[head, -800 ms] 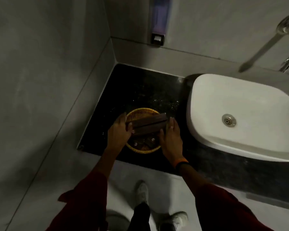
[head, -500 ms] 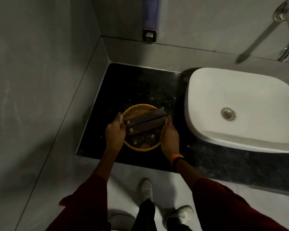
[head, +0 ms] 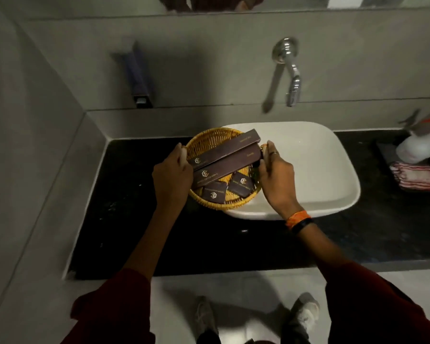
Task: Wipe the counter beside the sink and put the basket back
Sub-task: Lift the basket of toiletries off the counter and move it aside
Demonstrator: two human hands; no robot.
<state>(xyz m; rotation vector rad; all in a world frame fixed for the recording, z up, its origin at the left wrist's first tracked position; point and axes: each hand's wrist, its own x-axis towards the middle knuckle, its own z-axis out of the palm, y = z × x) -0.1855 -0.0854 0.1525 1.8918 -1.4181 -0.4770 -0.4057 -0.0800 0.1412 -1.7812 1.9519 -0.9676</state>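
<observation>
Basket (head: 210, 142): round, shallow, woven of yellow wicker, held between both hands over the left edge of the sink, partly above the worktop. Left hand (head: 172, 178) grips the left rim, fingers closed over it; right hand (head: 276, 173) grips the right rim likewise, a ring on one finger. Contents: two long dark brown boxes (head: 225, 155) laid diagonally across the top, and small square brown packets (head: 241, 185) beneath, each stamped with a gold hexagonal logo; the gold lettering is too small to read. Right wrist carries an orange band (head: 298, 217) beside a black one.

Sink (head: 315, 167): white, glossy, rounded-rectangular vessel type, standing on the worktop. Worktop (head: 139, 234): black polished stone, speckled, set into a corner of matte grey walls. Chrome tap (head: 292, 78) is wall-mounted above the sink; a dark wall dispenser (head: 138, 75) hangs to its left. On the worktop at far right: a white spray bottle (head: 417, 147) and a folded red-and-white striped cloth (head: 418, 177) just beside it.
</observation>
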